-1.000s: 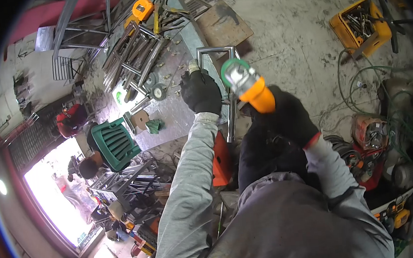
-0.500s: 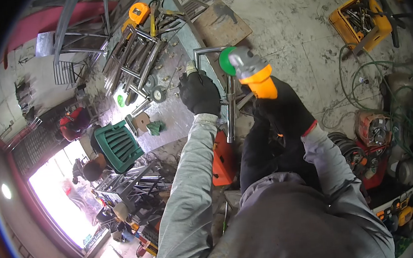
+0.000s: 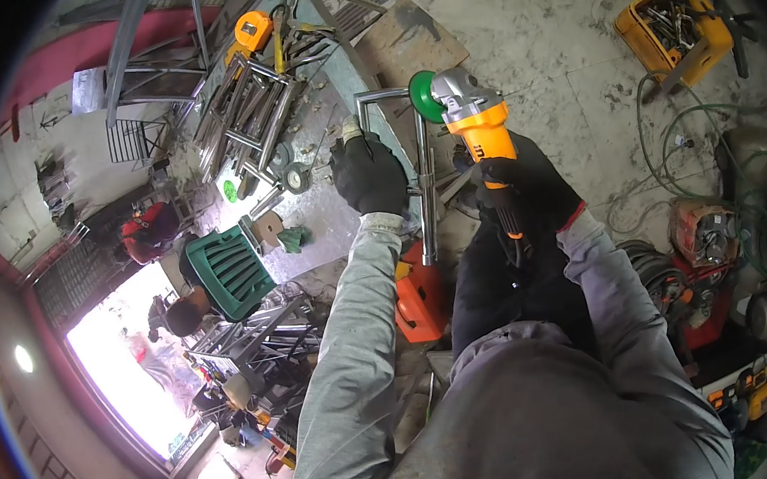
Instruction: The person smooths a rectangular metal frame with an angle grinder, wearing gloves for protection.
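My left hand (image 3: 369,175), in a black glove, presses down on a bent steel tube frame (image 3: 424,177) lying on the metal workbench (image 3: 309,219). My right hand (image 3: 525,192), also gloved in black, grips an orange angle grinder (image 3: 474,127). The grinder's green disc (image 3: 424,97) sits right at the frame's upper right corner. Both sleeves are grey.
A stack of steel tube pieces (image 3: 245,115) and an orange tool (image 3: 251,30) lie at the bench's far end. A green plastic chair (image 3: 226,267) stands left, an orange case (image 3: 420,295) below the bench, a yellow crate of tools (image 3: 671,27) at right, cables (image 3: 714,156) on the floor.
My right hand has swung the grinder from a raised, tilted pose down and forward, bringing the green disc to the frame's corner. My left hand has stayed on the frame.
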The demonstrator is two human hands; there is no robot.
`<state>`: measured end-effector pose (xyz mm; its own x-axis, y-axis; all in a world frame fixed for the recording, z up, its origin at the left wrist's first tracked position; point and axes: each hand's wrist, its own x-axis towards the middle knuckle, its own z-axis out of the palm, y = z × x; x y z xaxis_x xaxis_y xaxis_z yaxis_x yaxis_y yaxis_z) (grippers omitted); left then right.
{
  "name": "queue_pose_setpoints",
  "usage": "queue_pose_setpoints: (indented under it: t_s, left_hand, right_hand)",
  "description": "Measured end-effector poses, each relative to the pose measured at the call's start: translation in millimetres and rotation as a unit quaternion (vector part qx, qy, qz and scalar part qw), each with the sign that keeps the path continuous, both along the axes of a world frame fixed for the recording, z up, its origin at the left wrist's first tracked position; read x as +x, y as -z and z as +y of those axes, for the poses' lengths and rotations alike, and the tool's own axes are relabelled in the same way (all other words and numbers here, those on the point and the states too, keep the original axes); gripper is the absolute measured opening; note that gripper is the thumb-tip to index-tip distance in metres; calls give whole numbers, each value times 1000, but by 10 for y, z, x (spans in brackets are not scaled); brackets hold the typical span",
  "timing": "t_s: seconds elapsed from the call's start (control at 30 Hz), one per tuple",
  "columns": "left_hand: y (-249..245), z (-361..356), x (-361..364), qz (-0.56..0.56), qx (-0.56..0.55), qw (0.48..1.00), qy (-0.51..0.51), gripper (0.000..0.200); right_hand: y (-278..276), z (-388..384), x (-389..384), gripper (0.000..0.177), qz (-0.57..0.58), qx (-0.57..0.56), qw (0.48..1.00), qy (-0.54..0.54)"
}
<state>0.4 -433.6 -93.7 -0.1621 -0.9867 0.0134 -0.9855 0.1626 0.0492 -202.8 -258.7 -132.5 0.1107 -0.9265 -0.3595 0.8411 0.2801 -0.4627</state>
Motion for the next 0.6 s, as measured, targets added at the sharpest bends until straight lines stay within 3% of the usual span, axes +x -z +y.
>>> queue_pose_setpoints:
  t_s: [0.07, 0.13, 0.17, 0.23, 0.27, 0.33, 0.37, 0.4, 0.43, 0.47, 0.5, 0.57, 0.6]
  left_hand:
    - [-32, -5, -39, -2, -6, 1000, 0, 39]
    - [-107, 36, -65, 7, 26, 1000, -16, 40]
    - [-100, 61, -40, 3, 29, 999, -16, 40]
    - [-62, 28, -49, 9, 14, 1000, -16, 40]
    - [-2, 15, -33, 11, 14, 1000, -15, 40]
    - [93, -1, 19, 36, -53, 998, 7, 29]
    - [129, -11, 53, 36, -54, 998, 8, 29]
    - [122, 0, 63, 39, -54, 998, 14, 29]
    - [117, 2, 63, 41, -54, 997, 21, 29]
    - [115, -5, 51, 41, -56, 997, 23, 29]
    - [113, -2, 47, 38, -61, 997, 24, 28]
    - [107, 3, 52, 35, -67, 997, 26, 28]
    - [99, 2, 49, 37, -57, 997, 22, 28]
  right_hand:
    - [204, 84, 60, 45, 20, -7, 1000, 4]
    - [258, 305, 166, 56, 214, -3, 977, -18]
    - [282, 430, 219, 56, 211, 0, 977, -19]
    - [234, 554, 244, 73, -135, 20, 990, 23]
    - [151, 603, 257, 73, -133, 20, 991, 24]
    - [-259, 533, 233, 42, -63, 140, 988, 2]
    - [151, 737, 260, 71, -158, 8, 987, 7]
    - [88, 673, 260, 71, -158, 7, 987, 9]
    - [-42, 552, 271, 63, 52, 4, 999, -5]
    - [-102, 463, 264, 57, 260, 1, 966, -19]
    - [-39, 380, 222, 57, 259, 0, 966, -17]
    - [123, 201, 147, 51, 92, 28, 995, -19]
    - [136, 228, 172, 51, 92, 27, 995, -18]
